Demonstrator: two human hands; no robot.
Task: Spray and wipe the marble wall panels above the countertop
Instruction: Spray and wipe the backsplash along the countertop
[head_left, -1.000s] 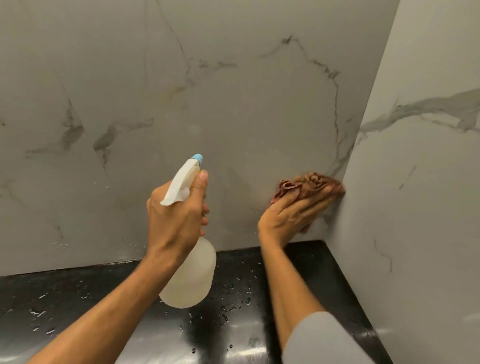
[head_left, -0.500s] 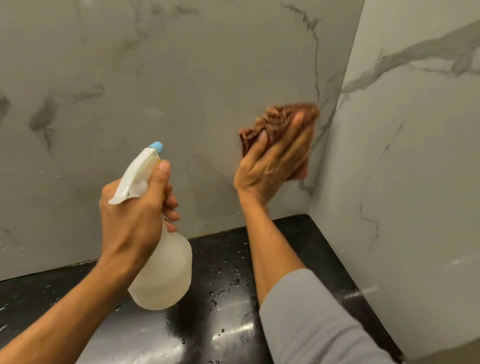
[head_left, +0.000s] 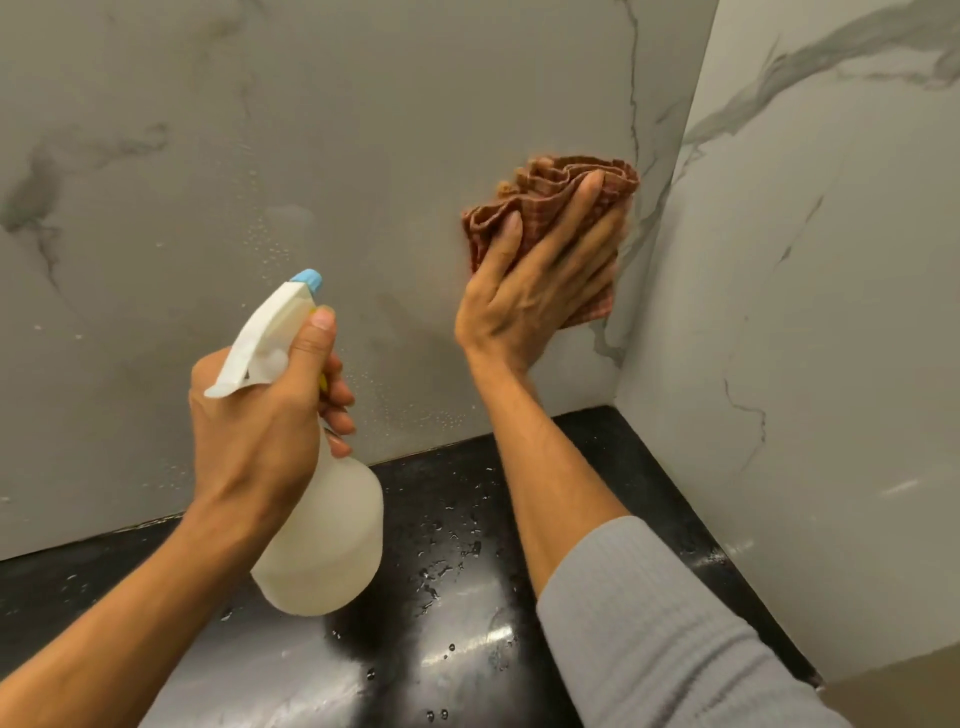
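Observation:
My left hand (head_left: 260, 421) grips a white spray bottle (head_left: 327, 540) with a blue nozzle tip, held upright in front of the back marble wall panel (head_left: 311, 156), nozzle pointing at the wall. My right hand (head_left: 540, 291) lies flat on a crumpled brown checked cloth (head_left: 561, 187) and presses it against the back panel, close to the corner with the right marble panel (head_left: 810, 364). Fine droplets cling to the back panel between the bottle and the cloth.
A glossy black countertop (head_left: 467, 597) runs below the panels, dotted with water drops. The two panels meet in a vertical corner just right of the cloth. A grey sleeve covers my right forearm at lower right.
My right hand has carried the cloth upward along the back panel from near the countertop, then a little to the left and down. The bottle has stayed held in my left hand.

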